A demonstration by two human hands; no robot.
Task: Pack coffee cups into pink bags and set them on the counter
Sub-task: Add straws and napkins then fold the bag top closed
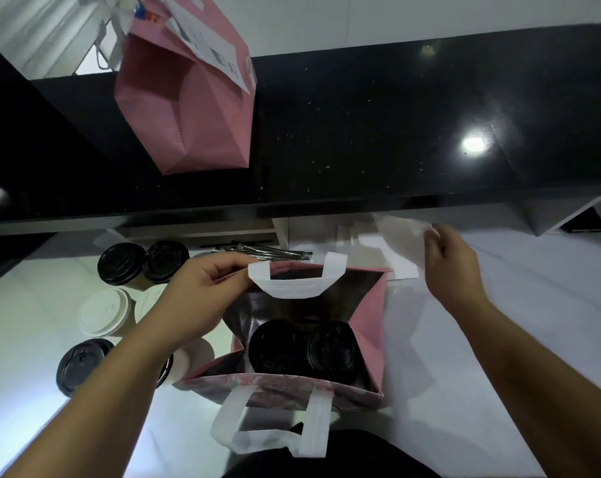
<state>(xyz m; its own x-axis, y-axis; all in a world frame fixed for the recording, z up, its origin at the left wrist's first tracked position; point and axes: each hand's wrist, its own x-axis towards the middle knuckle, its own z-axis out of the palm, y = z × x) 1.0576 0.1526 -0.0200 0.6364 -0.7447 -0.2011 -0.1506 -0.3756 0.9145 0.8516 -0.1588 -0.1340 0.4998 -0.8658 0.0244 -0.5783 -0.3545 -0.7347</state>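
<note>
An open pink bag (369,326) with white handles stands on the white work surface in front of me. Two coffee cups with black lids (274,346) (333,350) sit side by side inside it. My left hand (202,291) grips the bag's far rim by the white handle. My right hand (447,257) pinches a thin white paper sheet (399,243) to the right of the bag. A second pink bag (185,108) with a white receipt on it stands on the raised black counter (395,125).
Several loose cups stand left of the bag: two black-lidded ones (119,263) at the back, a white-lidded one (104,312), and another black-lidded one (80,367) nearer me. Wrapped straws (257,252) lie behind the bag under the counter edge.
</note>
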